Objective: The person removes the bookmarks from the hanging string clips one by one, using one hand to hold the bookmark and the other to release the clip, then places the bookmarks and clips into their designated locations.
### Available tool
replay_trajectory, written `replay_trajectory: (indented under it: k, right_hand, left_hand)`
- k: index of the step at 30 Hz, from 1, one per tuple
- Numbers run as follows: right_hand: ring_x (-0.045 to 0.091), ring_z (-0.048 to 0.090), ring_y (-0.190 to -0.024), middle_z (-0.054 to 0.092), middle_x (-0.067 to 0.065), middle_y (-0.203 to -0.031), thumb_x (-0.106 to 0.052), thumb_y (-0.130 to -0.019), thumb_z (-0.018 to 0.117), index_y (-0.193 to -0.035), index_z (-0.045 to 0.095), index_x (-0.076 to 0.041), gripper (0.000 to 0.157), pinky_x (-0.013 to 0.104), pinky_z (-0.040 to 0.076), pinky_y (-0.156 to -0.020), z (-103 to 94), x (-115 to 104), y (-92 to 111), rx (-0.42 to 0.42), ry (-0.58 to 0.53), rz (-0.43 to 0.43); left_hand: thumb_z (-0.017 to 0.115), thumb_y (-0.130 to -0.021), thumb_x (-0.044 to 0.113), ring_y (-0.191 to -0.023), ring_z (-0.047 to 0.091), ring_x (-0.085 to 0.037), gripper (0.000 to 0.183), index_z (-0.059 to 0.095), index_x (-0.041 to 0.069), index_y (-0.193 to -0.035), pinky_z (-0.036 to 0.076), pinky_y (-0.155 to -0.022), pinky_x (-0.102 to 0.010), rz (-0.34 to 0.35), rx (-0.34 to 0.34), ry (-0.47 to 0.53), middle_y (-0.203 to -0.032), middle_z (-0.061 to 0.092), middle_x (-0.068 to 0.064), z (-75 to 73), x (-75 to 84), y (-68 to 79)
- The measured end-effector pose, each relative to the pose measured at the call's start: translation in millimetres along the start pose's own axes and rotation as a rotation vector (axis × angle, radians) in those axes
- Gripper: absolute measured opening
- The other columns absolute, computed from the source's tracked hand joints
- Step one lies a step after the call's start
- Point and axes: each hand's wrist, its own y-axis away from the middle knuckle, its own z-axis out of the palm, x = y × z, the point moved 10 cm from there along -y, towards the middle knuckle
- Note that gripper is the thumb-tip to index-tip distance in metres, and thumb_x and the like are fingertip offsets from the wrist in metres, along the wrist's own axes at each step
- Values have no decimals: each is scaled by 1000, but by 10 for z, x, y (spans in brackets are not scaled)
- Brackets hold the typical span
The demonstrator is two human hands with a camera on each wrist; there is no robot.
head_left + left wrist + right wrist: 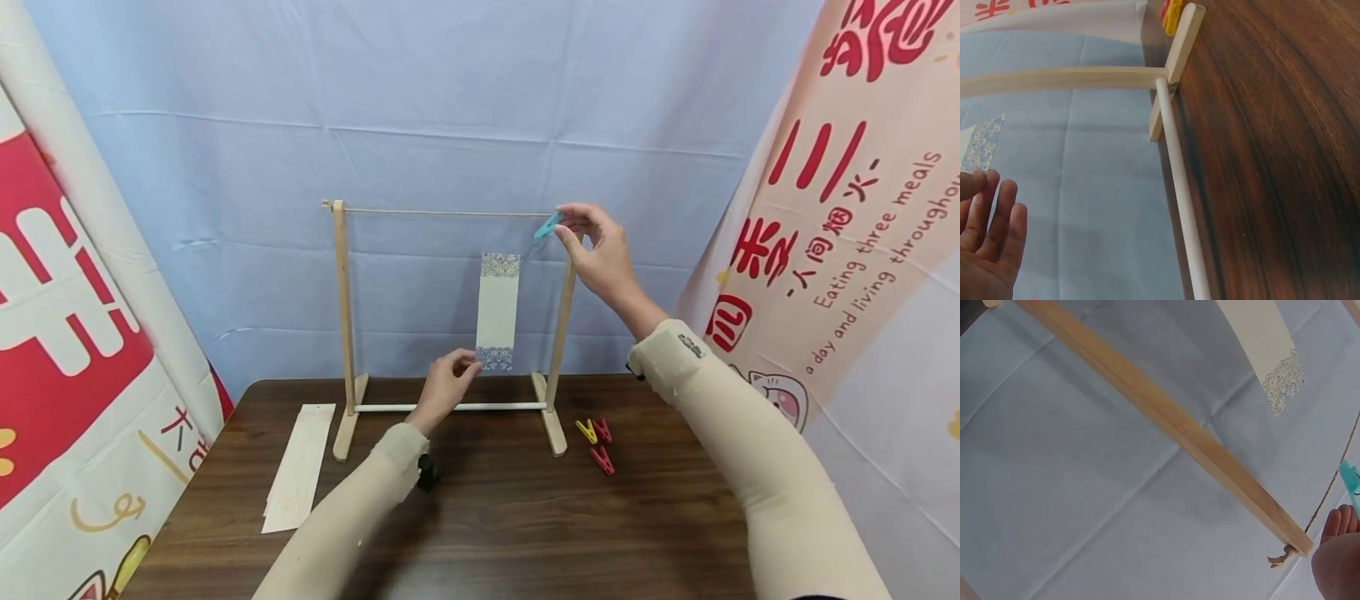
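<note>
My left hand [448,383] pinches the lower left edge of a cream paper strip [497,312] with blue lace patterns at both ends. The strip stands upright in the air below the twine [450,212], apart from it. In the left wrist view the thumb and forefinger meet at the strip's patterned corner [984,145]. At the twine's right end, my right hand [600,250] pinches a turquoise clothespin [548,226] between thumb and fingers. The clothespin [1350,477] also shows at the right edge of the right wrist view, close to the twine.
A wooden frame [344,308] with a white lower bar [480,407] carries the twine between its posts. Several paper strips lie stacked [300,467] on the dark table [510,525] at left. One yellow clothespin [587,432] and two red clothespins [602,460] lie at right.
</note>
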Motion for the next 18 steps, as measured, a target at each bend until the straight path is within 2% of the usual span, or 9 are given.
replay_trajectory:
  k: [7,12,18]
  right_hand:
    - [19,64,-104,65,28,-122,7,-102,67,-132,62,15,31,24,51,-94,4,293,58,-23,-19,20]
    - [15,65,-107,66,23,-123,2,-104,68,-133,62,12,32,25,52,-96,8,366,141,-38,-42,41]
    - [16,64,-106,66,25,-122,2,-104,67,-135,61,11,32,24,51,-95,26,457,237,-39,-39,64]
  left_hand:
    - [73,-105,16,-97,74,-24,22,76,4,-124,60,-88,-44,9,29,-11,-105,80,-8,-73,-63,47]
    - [73,-105,15,-96,74,-25,23,75,4,-125,60,-88,-45,-3,16,-3,-103,80,-8,-89,-107,97]
    - [73,-105,17,-98,75,-24,23,75,5,-125,59,-90,-46,-26,9,14,-103,80,-8,-102,-176,144]
